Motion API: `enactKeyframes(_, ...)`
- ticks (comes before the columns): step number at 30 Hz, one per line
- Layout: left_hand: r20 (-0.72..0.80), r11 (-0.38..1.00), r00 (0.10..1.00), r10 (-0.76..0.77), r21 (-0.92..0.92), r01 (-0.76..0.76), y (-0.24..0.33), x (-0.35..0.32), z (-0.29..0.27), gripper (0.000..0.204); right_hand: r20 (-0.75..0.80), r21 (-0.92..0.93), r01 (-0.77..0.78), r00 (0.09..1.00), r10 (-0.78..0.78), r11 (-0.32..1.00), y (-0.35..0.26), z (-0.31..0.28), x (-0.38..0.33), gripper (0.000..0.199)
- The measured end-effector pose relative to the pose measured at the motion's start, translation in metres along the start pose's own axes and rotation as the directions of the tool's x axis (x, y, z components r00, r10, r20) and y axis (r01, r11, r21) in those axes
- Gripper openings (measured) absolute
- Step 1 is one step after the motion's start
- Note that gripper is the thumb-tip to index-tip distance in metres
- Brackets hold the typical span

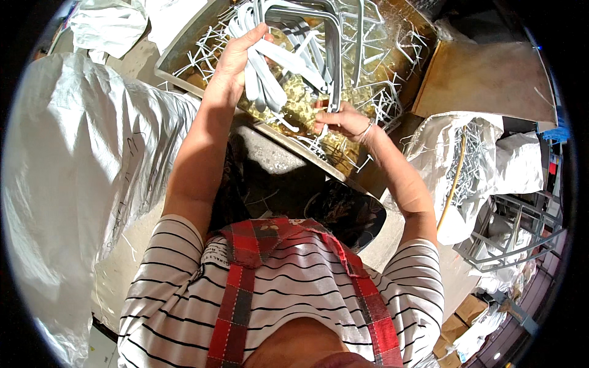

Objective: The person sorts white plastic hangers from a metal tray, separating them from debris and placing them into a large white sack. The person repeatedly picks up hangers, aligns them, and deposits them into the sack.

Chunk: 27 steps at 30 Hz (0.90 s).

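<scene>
- A bundle of pale grey bent loops (261, 89) is held above a metal-edged tray (288, 142), near its closest side; by their look, the loops are coated hooks or handles, but the material cannot be told.
- The bundle is gripped by the left hand (236, 60), its thumb laid over the top and its fingers mostly hidden behind; the loops are probably gathered this way so that all can be borne by 1 hand.
- The right hand (348, 121) is partly curled, with the thumb against the lower end of a grey frame leg (336, 73); whether the leg is pinched or only touched cannot be told.
- The 2 hands are set apart, at the upper left and lower right of the load, presumably so that it can be steadied.
- Thin white bent pieces (199, 55) are scattered in the tray, over yellowish, glinting contents whose nature is unclear.
- At the right, an open white sack (423, 132) is filled with tangled grey pieces (469, 162), seemingly placed within reach; a bulky white sack (67, 165) is stood at the left.
</scene>
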State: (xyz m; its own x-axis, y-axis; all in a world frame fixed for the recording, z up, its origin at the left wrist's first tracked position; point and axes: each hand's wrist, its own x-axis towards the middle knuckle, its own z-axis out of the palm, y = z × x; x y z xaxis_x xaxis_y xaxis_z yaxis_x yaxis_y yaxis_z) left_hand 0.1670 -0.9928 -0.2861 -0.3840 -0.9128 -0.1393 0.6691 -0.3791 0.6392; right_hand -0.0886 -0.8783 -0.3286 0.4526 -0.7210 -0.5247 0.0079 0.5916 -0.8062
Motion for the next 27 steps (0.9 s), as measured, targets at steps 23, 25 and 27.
enactKeyframes(23, -0.444, 0.979, 0.888, 0.125, -0.091, -0.183, -0.017, 0.006, 0.012, 0.017, -0.298, -0.886, -0.103, 0.873, -0.385, 0.452, -0.066, 0.097, 0.028, 0.04)
enactKeyframes(25, -0.408, 0.979, 0.892, 0.193, 0.015, -0.205, -0.021, 0.001, 0.027, 0.021, -0.35, -0.778, -0.072, 0.875, -0.334, 0.625, -0.05, 0.081, 0.034, 0.037)
enactKeyframes(27, -0.379, 0.969, 0.892, 0.246, 0.078, -0.234, -0.025, 0.0, 0.03, 0.023, -0.319, -0.566, 0.045, 0.908, -0.27, 0.823, -0.056, 0.085, 0.02, 0.029)
